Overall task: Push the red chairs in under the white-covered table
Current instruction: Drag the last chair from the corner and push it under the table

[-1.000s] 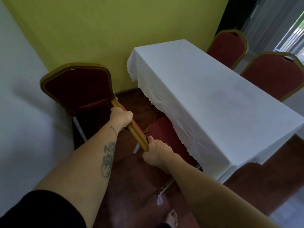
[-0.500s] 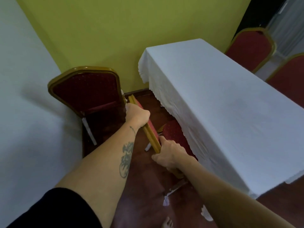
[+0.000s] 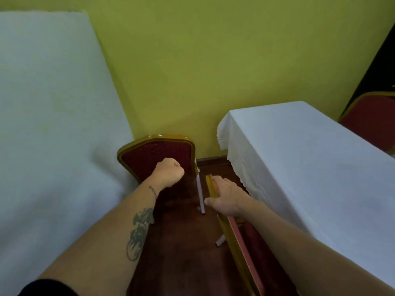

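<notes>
A white-covered table fills the right side. A red chair with a gold frame stands edge-on beside it; its back's top rail runs from centre to the bottom edge. My right hand grips the far end of that rail. My left hand is off the rail, closed in a fist with nothing in it, in front of a second red chair that faces a white-covered table on the left. A third red chair shows at the far right behind the table.
A yellow-green wall closes the far end. Dark wooden floor forms a narrow aisle between the two tables. White chair legs stand on it between the chairs.
My left hand let go of the chair's top rail and moved left and up toward the second chair. The view swung left and down, and the held chair sits closer to the table.
</notes>
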Demonstrator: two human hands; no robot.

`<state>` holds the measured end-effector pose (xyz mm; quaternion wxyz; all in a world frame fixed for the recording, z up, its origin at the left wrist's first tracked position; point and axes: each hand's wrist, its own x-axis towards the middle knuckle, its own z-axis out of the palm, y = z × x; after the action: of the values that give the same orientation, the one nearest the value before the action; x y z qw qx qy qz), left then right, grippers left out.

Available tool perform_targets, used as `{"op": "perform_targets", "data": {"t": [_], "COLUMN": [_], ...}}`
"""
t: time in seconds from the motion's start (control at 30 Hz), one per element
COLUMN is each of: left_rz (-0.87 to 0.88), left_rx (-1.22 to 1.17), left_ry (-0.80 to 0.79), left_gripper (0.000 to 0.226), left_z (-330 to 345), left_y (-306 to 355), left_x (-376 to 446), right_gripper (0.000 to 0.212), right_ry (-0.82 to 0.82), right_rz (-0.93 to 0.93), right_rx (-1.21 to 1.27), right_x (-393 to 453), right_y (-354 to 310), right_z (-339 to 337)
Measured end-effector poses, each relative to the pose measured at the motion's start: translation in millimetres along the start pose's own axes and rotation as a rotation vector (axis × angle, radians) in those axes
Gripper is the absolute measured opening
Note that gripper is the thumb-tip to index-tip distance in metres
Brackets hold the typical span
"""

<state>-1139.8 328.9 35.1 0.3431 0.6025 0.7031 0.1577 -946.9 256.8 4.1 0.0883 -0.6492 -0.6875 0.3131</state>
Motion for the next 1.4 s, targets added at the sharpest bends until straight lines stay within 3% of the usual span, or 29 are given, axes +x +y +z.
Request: {"op": "perform_targets", "data": {"t": [0.4,0.57,0.7,0.87,0.97,1.03,1.1,1.17,1.27,1.4], "left_rz": [0.120,0.132,0.105,0.027,0.050,0.036,0.005,-0.020,-0.038,-0.023], "left_rx": [0.016,0.084,0.181,0.450,0.551,0.580,0.580,0.548,0.480,0.453], "left_ry": [0.064,0.071,0.016,-0.216,-0.189,-0.171,-0.214,-0.300,-0.375,-0.340], "left_gripper": [0.027,0.039,0.056,0.093,0.061,0.043,0.035,0.024,0.042,0.053], "left_z": [-108,-135,-140,-129,-122,-119,-118,-118,-121,-121], "left_y": [-54,-65,-79,-91,-90,-89,-88,-87,-90,-92], "left_x": [151,197,225,255,273,287,301,313,323,317], "right_gripper": [0.084,0.077,0.079,0.083,0.077,0.058,0.037,0.031,0.038,0.037], "right_ry": [0.040,0.070,0.039,-0.028,-0.095,-0.122,-0.143,-0.172,-0.191,-0.120], "right_rz": [0.005,0.009,0.018,-0.004,0.010,-0.004,-0.016,-0.006,0.004,-0.003], "right_rx": [-0.100,-0.161,-0.261,-0.364,-0.415,-0.430,-0.413,-0.354,-0.357,-0.462], "right_x": [177,237,277,322,344,358,373,386,398,397], "right_y": [-78,-108,-129,-142,-140,-134,-124,-116,-110,-110], "right_z": [-16,-12,-9,-5,-5,-6,-8,-13,-18,-13]}}
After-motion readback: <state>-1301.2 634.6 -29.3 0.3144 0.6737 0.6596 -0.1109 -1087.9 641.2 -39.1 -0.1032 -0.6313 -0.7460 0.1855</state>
